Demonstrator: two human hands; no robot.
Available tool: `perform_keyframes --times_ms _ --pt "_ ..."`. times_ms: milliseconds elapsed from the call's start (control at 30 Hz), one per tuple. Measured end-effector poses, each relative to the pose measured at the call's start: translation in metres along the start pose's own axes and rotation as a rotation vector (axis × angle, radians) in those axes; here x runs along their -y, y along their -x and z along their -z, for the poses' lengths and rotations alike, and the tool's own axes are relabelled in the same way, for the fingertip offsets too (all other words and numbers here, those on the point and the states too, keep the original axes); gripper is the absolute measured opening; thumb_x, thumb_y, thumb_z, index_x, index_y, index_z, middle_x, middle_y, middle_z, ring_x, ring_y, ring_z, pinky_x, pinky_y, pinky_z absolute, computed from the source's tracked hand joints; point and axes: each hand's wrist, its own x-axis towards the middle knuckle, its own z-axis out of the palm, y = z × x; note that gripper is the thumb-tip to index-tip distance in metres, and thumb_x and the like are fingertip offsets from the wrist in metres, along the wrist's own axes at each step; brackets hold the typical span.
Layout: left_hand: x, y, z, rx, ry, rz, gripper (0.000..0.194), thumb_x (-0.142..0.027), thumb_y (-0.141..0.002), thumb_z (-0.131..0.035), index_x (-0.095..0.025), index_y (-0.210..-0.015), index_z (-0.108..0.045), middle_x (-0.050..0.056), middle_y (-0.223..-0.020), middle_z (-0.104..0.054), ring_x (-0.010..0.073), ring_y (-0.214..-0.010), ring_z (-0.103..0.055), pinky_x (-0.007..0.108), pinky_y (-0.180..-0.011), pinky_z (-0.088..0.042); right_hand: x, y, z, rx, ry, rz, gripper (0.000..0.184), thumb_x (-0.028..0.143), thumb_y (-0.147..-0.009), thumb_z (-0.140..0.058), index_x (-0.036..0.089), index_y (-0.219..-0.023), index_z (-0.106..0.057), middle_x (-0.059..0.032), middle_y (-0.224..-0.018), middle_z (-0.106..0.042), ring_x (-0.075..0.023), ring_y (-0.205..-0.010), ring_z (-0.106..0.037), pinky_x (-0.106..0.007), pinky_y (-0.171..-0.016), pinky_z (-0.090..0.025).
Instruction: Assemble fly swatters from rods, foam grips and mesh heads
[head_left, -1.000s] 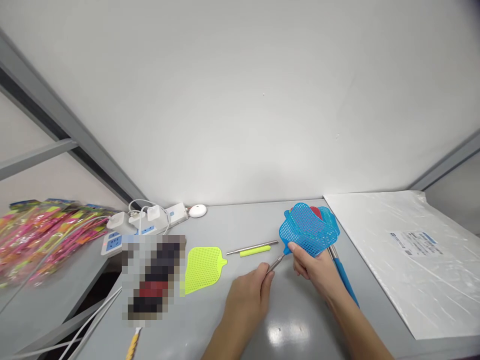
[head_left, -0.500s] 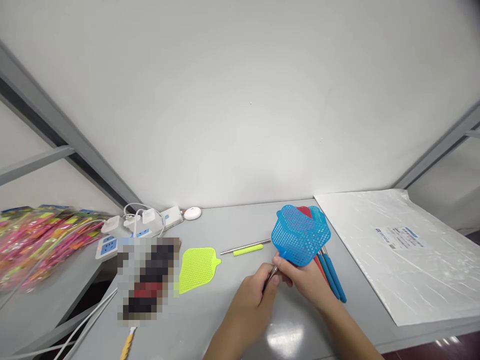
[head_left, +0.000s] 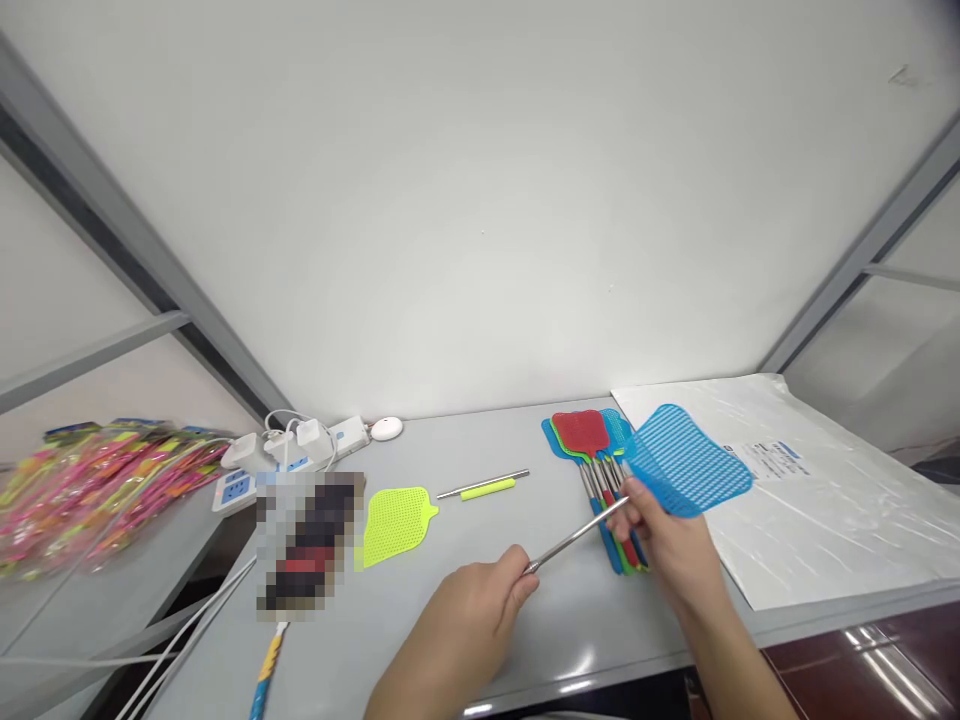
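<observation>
Blue swatter (head_left: 686,460) held above table (head_left: 525,620), between both hands. Rod (head_left: 574,537) pinched at near end by left hand (head_left: 469,620), closed. Neck below head gripped by right hand (head_left: 667,540), closed. Long axis slanted: lower left to upper right, head over plastic sheet (head_left: 825,500). Swatter pile (head_left: 596,470) just behind rod. Right hand nearer head.

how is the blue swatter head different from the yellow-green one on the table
The blue swatter head is held up off the table by the right hand and joined to a metal rod gripped by the left hand; the yellow-green swatter head lies flat and untouched. The yellow-green one has no rod fitted; its rod lies apart. Both are perforated plastic paddles.
</observation>
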Motion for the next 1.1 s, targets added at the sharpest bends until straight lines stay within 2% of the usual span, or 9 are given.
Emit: perform_keyframes --times_ms 200,333,400,467,567,633,767,967,1100 --pt "-0.025 0.023 -0.004 -0.086 -0.018 -0.038 0.022 -0.034 -0.1 -0.037 -0.026 -0.082 -0.047 -0.004 -0.063 -0.057 0.0159 -0.056 -0.049 0.026 -0.051 -0.022 0.011 0.022 0.01 -0.061 -0.293 -0.013 0.022 0.039 -0.08 -0.073 0.018 -0.081 -0.065 0.0073 -0.055 -0.049 -0.0079 -0.045 -0.049 -0.024 -0.051 -0.046" --pt "-0.042 0.032 -0.009 -0.133 -0.099 -0.091 0.022 -0.03 -0.099 -0.039 -0.024 -0.084 -0.054 -0.001 -0.073 -0.063 0.0177 -0.065 -0.056 0.026 -0.058 -0.032 -0.017 0.062 -0.002 0.258 -0.191 -0.1 0.022 0.039 -0.085 -0.068 0.018 -0.085 -0.064 0.0062 -0.054 -0.051 -0.008 -0.042 -0.048 -0.025 -0.048 -0.044" --pt "-0.049 0.036 -0.017 -0.288 -0.158 -0.142 0.018 -0.024 -0.097 -0.042 -0.024 -0.091 -0.059 0.003 -0.084 -0.065 0.0199 -0.077 -0.058 0.03 -0.07 -0.037 -0.027 0.079 -0.009 0.319 -0.197 -0.099 0.023 0.04 -0.088 -0.063 0.018 -0.083 -0.062 0.0048 -0.056 -0.053 -0.0086 -0.044 -0.05 -0.024 -0.048 -0.043" --pt "-0.053 0.039 -0.033 -0.554 -0.132 -0.234 0.018 -0.018 -0.095 -0.045 -0.025 -0.102 -0.061 0.006 -0.097 -0.065 0.022 -0.09 -0.057 0.036 -0.08 -0.038 -0.03 0.089 -0.015 0.26 -0.27 -0.074 0.024 0.042 -0.091 -0.06 0.019 -0.083 -0.061 0.004 -0.058 -0.055 -0.0089 -0.046 -0.052 -0.023 -0.047 -0.043" --pt "-0.051 0.04 -0.064 -0.881 0.203 -0.523 0.017 -0.016 -0.091 -0.049 -0.023 -0.101 -0.061 0.006 -0.086 -0.064 0.0193 -0.079 -0.055 0.034 -0.074 -0.038 -0.023 0.094 -0.021 0.148 -0.395 -0.055 0.024 0.043 -0.09 -0.061 0.02 -0.083 -0.061 0.0046 -0.056 -0.055 -0.0084 -0.045 -0.051 -0.022 -0.046 -0.042" --pt "-0.047 0.039 -0.083 -0.804 0.565 -0.577 0.014 -0.023 -0.092 -0.05 -0.02 -0.085 -0.061 0.002 -0.068 -0.056 0.0154 -0.063 -0.048 0.03 -0.063 -0.035 -0.017 0.097 -0.024 0.124 -0.428 -0.06 0.023 0.042 -0.089 -0.062 0.02 -0.083 -0.061 0.0055 -0.054 -0.055 -0.0077 -0.043 -0.05 -0.022 -0.046 -0.042" --pt "-0.04 0.034 -0.1 -0.528 1.108 -0.31 0.039 -0.048 -0.094 -0.047 -0.018 -0.069 -0.053 -0.001 -0.059 -0.047 0.0114 -0.053 -0.037 0.026 -0.053 -0.029 -0.016 0.108 -0.03 0.186 -0.368 -0.034 0.023 0.042 -0.09 -0.061 0.02 -0.083 -0.06 0.0057 -0.054 -0.055 -0.0071 -0.041 -0.049 -0.021 -0.044 -0.04" --pt "-0.036 0.032 -0.099 -0.485 1.307 -0.18 0.04 -0.044 -0.095 -0.046 -0.02 -0.064 -0.041 -0.005 -0.052 -0.038 0.0085 -0.046 -0.029 0.023 -0.047 -0.024 -0.031 0.123 -0.039 0.33 -0.238 -0.037 0.029 0.041 -0.091 -0.06 0.017 -0.075 -0.056 0.0084 -0.049 -0.048 -0.001 -0.033 -0.031 -0.016 -0.035 -0.019" --pt "-0.034 0.037 -0.092 -0.462 1.352 -0.16 0.039 -0.039 -0.091 -0.056 -0.019 -0.061 -0.04 -0.008 -0.051 -0.028 0.0075 -0.047 -0.021 0.023 -0.047 -0.017 -0.024 0.121 -0.033 0.329 -0.213 -0.066 0.03 0.045 -0.091 -0.059 0.017 -0.081 -0.06 0.0071 -0.05 -0.049 -0.0013 -0.034 -0.033 -0.017 -0.035 -0.018"
